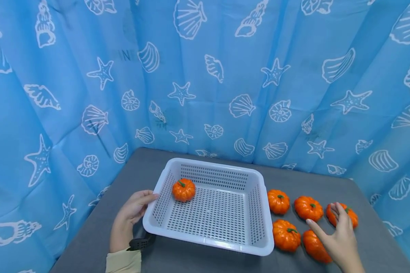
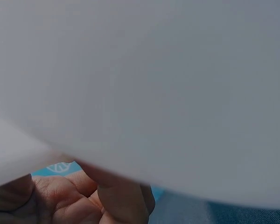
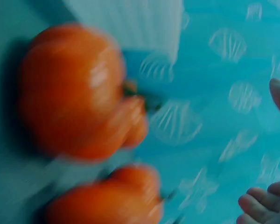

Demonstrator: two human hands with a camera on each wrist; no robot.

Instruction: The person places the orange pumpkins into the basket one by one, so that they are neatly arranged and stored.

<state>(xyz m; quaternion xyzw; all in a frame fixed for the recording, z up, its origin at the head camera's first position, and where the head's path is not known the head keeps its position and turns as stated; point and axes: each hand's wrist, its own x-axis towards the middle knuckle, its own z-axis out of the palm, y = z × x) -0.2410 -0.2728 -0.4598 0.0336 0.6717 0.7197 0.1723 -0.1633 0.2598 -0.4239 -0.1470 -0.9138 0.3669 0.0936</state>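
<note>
Fingers (image 1: pixel 341 215) of our right hand (image 1: pixel 341 239) are hanging spread and empty, a round, ribbed, glossy orange pumpkin (image 1: pixel 313 245) lying just left of that nearer palm, while we're gripping the rectangular white perforated plastic basket (image 1: pixel 208 240) left-handed (image 1: pixel 134 206).

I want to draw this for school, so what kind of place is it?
Probably an indoor tabletop play or filming spot, though I can't be sure. A blue curtain with white shells and starfish surrounds a dark grey table, where orange pumpkins sit beside a white basket.
</note>
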